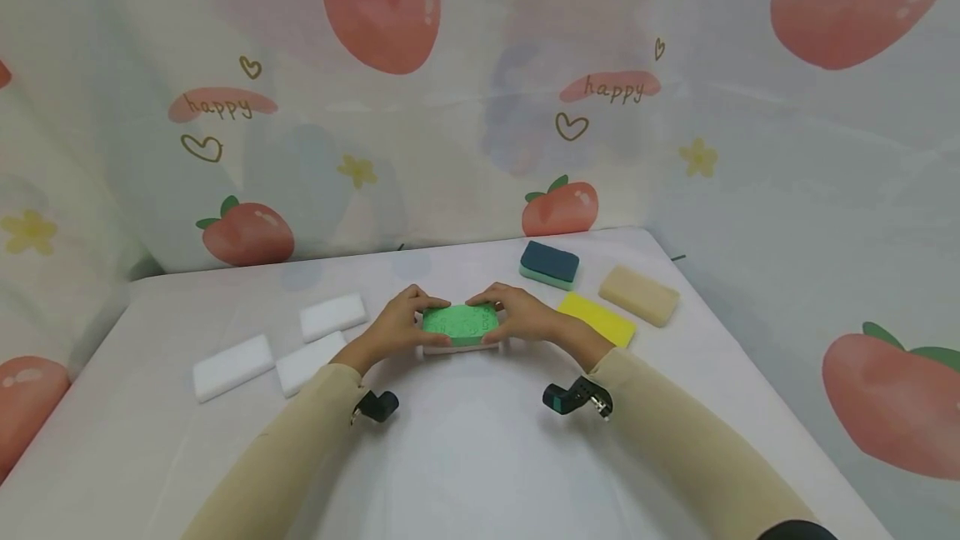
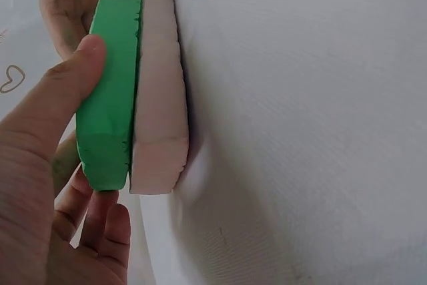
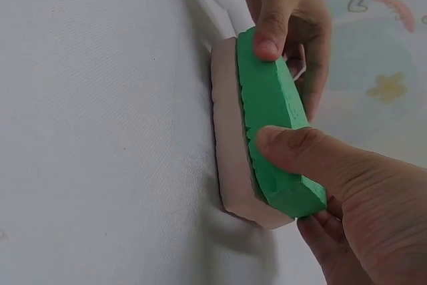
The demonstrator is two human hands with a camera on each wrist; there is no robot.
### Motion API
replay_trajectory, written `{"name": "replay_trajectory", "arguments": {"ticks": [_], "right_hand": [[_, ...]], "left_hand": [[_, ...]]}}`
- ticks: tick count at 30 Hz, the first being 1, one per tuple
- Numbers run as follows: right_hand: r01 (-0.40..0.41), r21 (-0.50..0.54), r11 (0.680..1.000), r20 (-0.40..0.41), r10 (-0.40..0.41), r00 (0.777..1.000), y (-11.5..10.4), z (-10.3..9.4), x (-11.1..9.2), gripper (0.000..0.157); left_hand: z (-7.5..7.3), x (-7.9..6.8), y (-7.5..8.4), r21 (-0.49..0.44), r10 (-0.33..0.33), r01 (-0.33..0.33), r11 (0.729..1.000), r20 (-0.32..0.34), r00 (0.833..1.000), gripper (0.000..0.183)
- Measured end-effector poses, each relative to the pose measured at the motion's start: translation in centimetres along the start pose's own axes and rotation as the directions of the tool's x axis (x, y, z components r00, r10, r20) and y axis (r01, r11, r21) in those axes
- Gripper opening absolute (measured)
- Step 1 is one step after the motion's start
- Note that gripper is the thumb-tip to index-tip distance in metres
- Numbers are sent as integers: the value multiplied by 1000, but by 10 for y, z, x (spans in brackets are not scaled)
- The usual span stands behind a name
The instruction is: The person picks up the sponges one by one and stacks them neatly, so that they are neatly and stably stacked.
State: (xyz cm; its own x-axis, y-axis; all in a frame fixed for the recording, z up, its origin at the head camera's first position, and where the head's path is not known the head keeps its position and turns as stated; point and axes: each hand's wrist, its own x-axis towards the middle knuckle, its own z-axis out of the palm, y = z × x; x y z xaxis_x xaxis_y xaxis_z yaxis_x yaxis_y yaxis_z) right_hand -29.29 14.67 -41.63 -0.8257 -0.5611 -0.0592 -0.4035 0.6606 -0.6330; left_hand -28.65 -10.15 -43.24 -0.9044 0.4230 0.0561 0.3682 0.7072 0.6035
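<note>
A green sponge [image 1: 461,323] with bevelled ends and a textured top lies flat over a pale pink sponge [image 2: 159,91] of similar shape, which sits on the white table. My left hand [image 1: 393,325] grips the green sponge's left end, thumb on the near side and fingers toward the far side. At the other end, my right hand [image 1: 531,317] holds it the same way. Both wrist views show the two sponges stacked face to face, their edges slightly offset. The pink one is mostly hidden from the head view.
Three white sponge blocks, one of them the nearest block [image 1: 234,367], lie left of the stack. To the right are a dark blue and green scouring sponge [image 1: 550,265], a flat yellow piece [image 1: 600,319] and a beige sponge [image 1: 639,296]. A printed curtain [image 1: 465,148] stands behind the table.
</note>
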Motion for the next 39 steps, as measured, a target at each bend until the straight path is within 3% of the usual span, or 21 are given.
{"name": "replay_trajectory", "arguments": {"ticks": [8, 21, 31, 39], "right_hand": [[20, 21, 1000, -37, -19, 999, 0, -2, -4, 62], [4, 76, 997, -75, 1, 997, 10, -9, -19, 61], [-24, 81, 996, -129, 35, 991, 19, -33, -46, 59], [-94, -19, 995, -219, 87, 972, 38, -53, -75, 62]], "left_hand": [[0, 0, -1, -24, 19, -19, 1000, -14, 1000, 65], [3, -3, 1, -38, -3, 3, 999, -8, 1000, 64], [3, -4, 0, -31, 2, -3, 1000, -19, 1000, 66], [4, -4, -2, -42, 4, -5, 999, -18, 1000, 66]]}}
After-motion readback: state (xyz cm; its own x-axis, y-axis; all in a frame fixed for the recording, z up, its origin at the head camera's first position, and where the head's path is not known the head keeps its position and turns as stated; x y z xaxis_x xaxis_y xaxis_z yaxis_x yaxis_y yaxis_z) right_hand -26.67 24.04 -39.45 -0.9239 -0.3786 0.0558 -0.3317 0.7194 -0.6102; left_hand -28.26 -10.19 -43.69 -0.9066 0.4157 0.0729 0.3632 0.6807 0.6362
